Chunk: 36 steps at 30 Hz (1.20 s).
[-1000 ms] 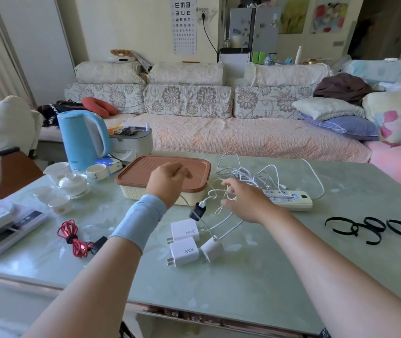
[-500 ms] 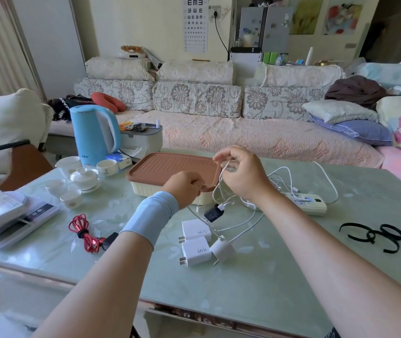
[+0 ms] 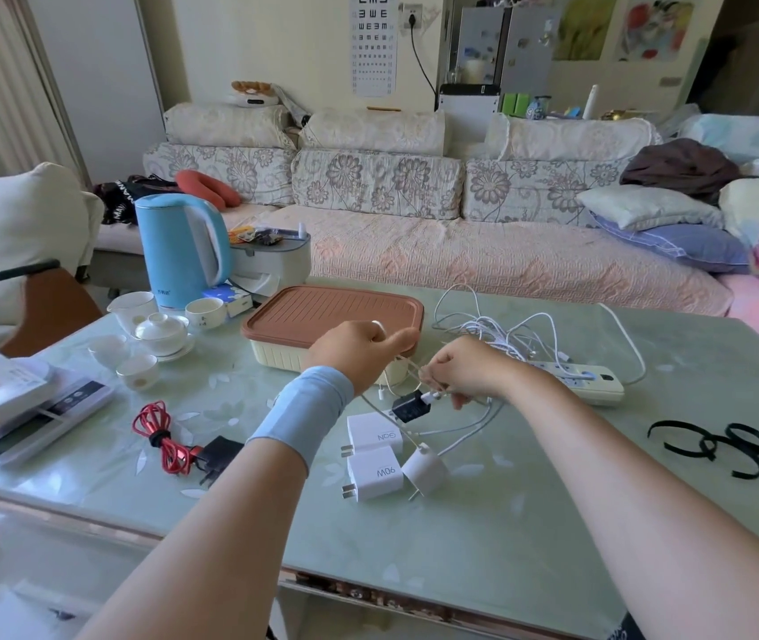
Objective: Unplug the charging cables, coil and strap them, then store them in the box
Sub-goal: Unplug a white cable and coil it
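Note:
A tangle of white charging cables (image 3: 502,332) lies on the glass table beside a white power strip (image 3: 585,383). My right hand (image 3: 465,369) pinches a white cable just above a small black adapter (image 3: 410,406). My left hand (image 3: 359,351) hovers in front of the cream box with a brown lid (image 3: 322,314), its fingers curled round a thin white cable. Three white chargers (image 3: 375,471) lie below my hands. Black straps (image 3: 733,448) lie at the right. A red cable (image 3: 160,434), coiled and strapped, lies at the left.
A blue kettle (image 3: 179,249), white tea cups (image 3: 156,332) and a scale with a booklet (image 3: 13,404) crowd the table's left side. A grey appliance (image 3: 271,263) stands behind the box. A sofa runs behind the table.
My right hand first rose with a white cable from the pile, then came down to just above the black adapter. My left hand shifted right, off the lid, and took hold of the cable.

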### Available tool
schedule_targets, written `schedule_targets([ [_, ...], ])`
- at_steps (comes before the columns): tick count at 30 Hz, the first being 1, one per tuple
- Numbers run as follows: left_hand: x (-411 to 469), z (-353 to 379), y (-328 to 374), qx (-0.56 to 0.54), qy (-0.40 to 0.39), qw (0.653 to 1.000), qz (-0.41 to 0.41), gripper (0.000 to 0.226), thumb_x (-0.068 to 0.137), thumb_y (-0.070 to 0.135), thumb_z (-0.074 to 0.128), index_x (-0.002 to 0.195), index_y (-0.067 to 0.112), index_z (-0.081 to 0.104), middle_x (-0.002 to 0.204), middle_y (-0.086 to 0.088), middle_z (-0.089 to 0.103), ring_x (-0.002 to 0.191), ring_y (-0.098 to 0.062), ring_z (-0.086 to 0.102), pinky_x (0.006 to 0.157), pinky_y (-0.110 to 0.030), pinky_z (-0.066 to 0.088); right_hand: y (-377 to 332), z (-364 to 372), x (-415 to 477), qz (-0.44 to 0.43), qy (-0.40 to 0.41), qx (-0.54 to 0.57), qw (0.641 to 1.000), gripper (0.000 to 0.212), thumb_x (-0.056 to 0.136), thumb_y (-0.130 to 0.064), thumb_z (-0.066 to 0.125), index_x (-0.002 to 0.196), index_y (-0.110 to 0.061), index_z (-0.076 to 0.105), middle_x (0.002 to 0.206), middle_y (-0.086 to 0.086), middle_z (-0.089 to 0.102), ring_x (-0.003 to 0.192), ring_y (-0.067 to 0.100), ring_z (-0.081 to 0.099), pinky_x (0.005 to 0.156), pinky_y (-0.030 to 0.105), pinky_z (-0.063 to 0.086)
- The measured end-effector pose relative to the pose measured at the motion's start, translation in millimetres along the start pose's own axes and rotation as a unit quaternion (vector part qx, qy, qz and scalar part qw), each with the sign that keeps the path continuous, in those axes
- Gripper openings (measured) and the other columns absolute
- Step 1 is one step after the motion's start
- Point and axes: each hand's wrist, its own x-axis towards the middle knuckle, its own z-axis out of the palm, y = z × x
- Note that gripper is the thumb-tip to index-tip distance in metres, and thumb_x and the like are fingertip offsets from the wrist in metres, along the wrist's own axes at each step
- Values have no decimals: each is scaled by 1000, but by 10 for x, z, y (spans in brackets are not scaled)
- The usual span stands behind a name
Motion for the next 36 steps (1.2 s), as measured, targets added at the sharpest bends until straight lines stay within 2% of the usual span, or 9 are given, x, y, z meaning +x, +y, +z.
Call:
schedule_targets([
  [3,25,59,19,34,26,999,13,32,86,52,56,78,23,67,77,4,67,78,-21,63,65,-28,47,74,-37,-11,16,-54,-42,998,23,81,-36,73,69,-16,72,69,8,66,56,21,52,59,28,41],
  [8,19,128,33,11,-40,998,49,17,95,35,49,90,34,66,90,8,68,82,-18,61,76,-32,52,124,-107,-32,21,-36,-107,993,10,74,-26,83,75,-20,75,72,0,68,57,18,48,56,26,39],
  [12,11,133,10,-70,-70,992,72,26,94,25,49,76,39,61,92,-2,68,86,-28,62,82,-39,50,149,-128,-42,-20,42,-113,993,16,76,-23,81,64,-23,72,63,-2,66,52,13,49,49,21,36],
  [14,20,84,-26,-80,-84,990,79,31,94,21,51,72,39,63,95,-2,66,92,-29,61,85,-37,47,207,-171,-38,-43,66,-47,996,10,75,-22,82,76,-25,73,66,1,71,48,13,52,47,20,38],
  [17,44,49,-128,-6,-103,989,106,32,94,24,54,70,43,64,104,8,62,97,-19,59,91,-35,47,265,-215,-69,-66,77,19,995,23,74,-17,85,87,-22,67,79,3,74,49,14,60,50,23,45],
  [23,55,97,-177,122,-59,985,111,27,99,34,47,89,41,70,112,12,64,102,-17,59,88,-32,47,209,-155,-61,-97,101,-81,987,10,76,-20,82,76,-22,72,69,-8,66,50,-1,53,54,20,42],
  [31,-6,149,-142,162,-158,974,1,31,90,29,48,89,46,74,105,16,68,95,-15,62,87,-30,52,264,-133,-62,-152,88,229,957,14,90,1,66,91,-11,74,67,3,65,47,8,54,53,16,45],
  [34,15,196,-161,89,-177,980,-35,22,87,33,55,84,35,76,100,9,70,93,-16,62,88,-32,50,229,-98,-43,-107,120,345,925,15,94,3,59,103,-2,70,72,8,68,48,10,61,54,20,45],
  [36,45,160,-183,33,-162,986,-33,20,85,31,55,81,31,75,99,4,70,93,-18,62,91,-35,49,276,-72,1,-60,178,322,928,13,95,0,58,100,-5,69,73,8,67,45,11,62,58,28,45],
])
